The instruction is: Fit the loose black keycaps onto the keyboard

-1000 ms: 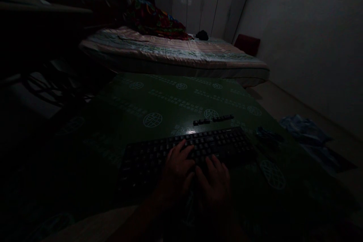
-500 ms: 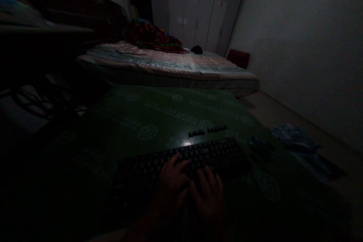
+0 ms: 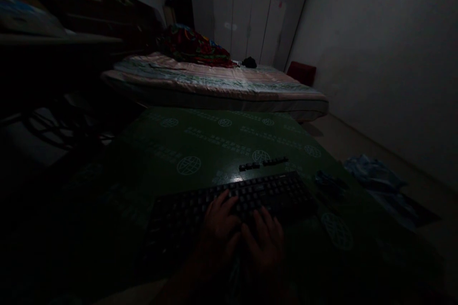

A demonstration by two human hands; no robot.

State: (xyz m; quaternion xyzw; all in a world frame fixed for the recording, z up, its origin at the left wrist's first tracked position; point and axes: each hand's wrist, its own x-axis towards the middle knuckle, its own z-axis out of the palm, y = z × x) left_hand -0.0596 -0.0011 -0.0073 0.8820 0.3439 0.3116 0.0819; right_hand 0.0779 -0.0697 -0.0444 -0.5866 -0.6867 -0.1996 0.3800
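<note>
A black keyboard lies at a slant on a green table. My left hand rests over its middle, fingers stretched forward onto the keys. Close beside it, my right hand lies at the keyboard's near edge with its fingers spread and the thumb apart. Neither hand shows anything held, though the dim light hides the undersides of the fingers. Beyond the keyboard, several small black loose keycaps sit in a broken row.
The green tabletop has printed globes. A dark crumpled item lies right of the keyboard. Bluish cloth is off to the right. A bed with a red patterned blanket stands beyond the table, before a wardrobe.
The view has shifted very slightly. Both hands stay at the keyboard, with only small changes in the fingers; the keycap row looks the same.
</note>
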